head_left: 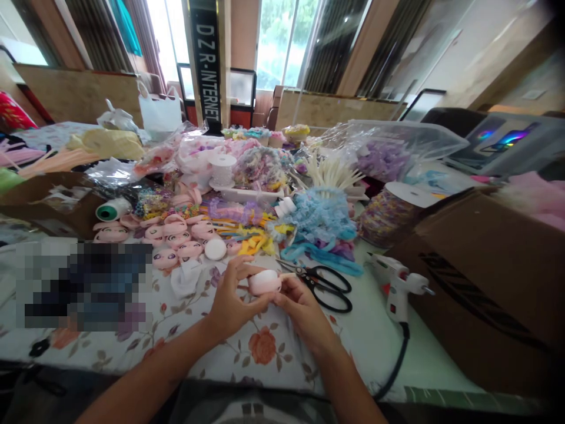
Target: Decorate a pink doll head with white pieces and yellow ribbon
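A small rounded piece, white on top and pale pink below, is held between my two hands above the flowered cloth. My left hand grips it from the left, thumb in front and fingers behind. At its right edge, my right hand pinches with thumb and fingertips; whether anything else is between them is hidden. Black-handled scissors lie just beyond my right hand. Behind my left hand are a white round disc and several pink doll heads with drawn faces.
A white glue gun with a black cord lies at right, beside a large cardboard box. Blue frilly trim, a large spool and bagged craft materials crowd the back. A pixelated patch covers the left.
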Available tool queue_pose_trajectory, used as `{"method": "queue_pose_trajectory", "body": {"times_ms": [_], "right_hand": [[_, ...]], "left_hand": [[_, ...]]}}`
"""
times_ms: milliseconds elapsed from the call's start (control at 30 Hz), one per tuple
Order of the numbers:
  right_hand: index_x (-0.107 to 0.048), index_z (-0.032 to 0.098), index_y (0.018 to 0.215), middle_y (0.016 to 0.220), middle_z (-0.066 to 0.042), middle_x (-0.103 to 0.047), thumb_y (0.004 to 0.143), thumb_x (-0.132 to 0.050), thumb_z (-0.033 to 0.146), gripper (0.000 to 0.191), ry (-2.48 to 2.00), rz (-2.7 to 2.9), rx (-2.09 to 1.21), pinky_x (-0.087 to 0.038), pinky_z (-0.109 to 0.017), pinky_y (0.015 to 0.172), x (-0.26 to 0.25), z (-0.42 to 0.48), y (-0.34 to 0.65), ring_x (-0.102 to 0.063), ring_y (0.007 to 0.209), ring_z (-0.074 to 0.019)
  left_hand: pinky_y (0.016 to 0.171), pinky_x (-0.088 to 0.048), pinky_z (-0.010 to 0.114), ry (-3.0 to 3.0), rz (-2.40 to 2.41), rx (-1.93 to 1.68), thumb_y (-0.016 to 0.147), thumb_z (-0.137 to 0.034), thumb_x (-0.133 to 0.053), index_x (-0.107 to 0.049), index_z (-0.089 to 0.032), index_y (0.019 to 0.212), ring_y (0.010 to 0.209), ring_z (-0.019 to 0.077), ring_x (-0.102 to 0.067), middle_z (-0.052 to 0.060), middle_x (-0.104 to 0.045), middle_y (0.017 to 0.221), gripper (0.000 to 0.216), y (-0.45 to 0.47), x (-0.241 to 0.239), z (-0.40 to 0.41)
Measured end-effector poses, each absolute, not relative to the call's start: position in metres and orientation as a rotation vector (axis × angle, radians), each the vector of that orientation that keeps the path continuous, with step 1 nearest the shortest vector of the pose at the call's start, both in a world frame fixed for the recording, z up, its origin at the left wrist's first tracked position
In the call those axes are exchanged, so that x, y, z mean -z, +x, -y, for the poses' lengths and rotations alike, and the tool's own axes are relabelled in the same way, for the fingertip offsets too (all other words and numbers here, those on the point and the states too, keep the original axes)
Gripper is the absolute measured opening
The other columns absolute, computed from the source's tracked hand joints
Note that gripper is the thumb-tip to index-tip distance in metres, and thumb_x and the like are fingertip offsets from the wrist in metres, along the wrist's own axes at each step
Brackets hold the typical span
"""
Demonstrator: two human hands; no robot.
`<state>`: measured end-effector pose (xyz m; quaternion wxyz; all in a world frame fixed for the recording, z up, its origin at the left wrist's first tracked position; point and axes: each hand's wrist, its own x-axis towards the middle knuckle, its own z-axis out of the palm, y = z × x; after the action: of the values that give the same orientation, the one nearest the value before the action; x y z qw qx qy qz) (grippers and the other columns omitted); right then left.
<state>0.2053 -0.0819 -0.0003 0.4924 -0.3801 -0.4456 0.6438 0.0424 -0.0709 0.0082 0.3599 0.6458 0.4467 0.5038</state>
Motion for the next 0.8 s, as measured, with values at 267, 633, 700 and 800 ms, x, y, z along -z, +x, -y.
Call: {"method": "queue_pose_trajectory", "body": {"times_ms": [267, 633, 700, 800], "right_hand": [[-0.068, 0.023, 0.094, 0.095, -0.003, -0.068, 0.071, -0.072, 0.034, 0.026, -1.052, 1.183, -1.329, -0.048, -0.03, 0.078, 0.0, 0.08, 0.206, -0.063, 0.085, -0.0195], [-0.063, 0.02, 0.086, 0.079, 0.0, -0.064, 0.08, -0.061, 0.03, 0.011, -1.087, 1.403, -1.025, -0.045, -0.022, 0.063, 0.003, 0.083, 0.204, -0.058, 0.071, -0.0144], [-0.063, 0.021, 0.087, 0.081, 0.001, -0.065, 0.081, -0.061, 0.028, 0.01, -1.071, 1.399, -1.04, -0.045, -0.021, 0.064, 0.003, 0.084, 0.204, -0.059, 0.073, -0.0142], [-0.064, 0.022, 0.089, 0.082, 0.001, -0.066, 0.082, -0.061, 0.028, 0.01, -1.07, 1.396, -1.05, -0.045, -0.021, 0.066, 0.002, 0.083, 0.204, -0.06, 0.074, -0.014]], "left_hand": [[0.078, -0.051, 0.029, 1.669, -1.165, -1.156, 0.07, -0.029, -0.071, -0.065, -0.019, 0.105, 0.095, 0.0223, -0.065, 0.006, -0.07, 0.107, 0.037, 0.038, -0.015, 0.065], [0.087, -0.049, 0.031, 1.679, -1.061, -1.153, 0.078, -0.035, -0.064, -0.068, -0.018, 0.11, 0.099, 0.0227, -0.064, 0.007, -0.07, 0.109, 0.036, 0.035, -0.011, 0.059], [0.088, -0.048, 0.031, 1.657, -1.048, -1.147, 0.079, -0.036, -0.063, -0.068, -0.019, 0.11, 0.099, 0.0226, -0.064, 0.007, -0.07, 0.109, 0.036, 0.034, -0.009, 0.06], [0.09, -0.047, 0.032, 1.62, -1.034, -1.122, 0.079, -0.036, -0.063, -0.066, -0.02, 0.113, 0.102, 0.0227, -0.062, 0.006, -0.068, 0.113, 0.037, 0.034, -0.004, 0.059]]}}
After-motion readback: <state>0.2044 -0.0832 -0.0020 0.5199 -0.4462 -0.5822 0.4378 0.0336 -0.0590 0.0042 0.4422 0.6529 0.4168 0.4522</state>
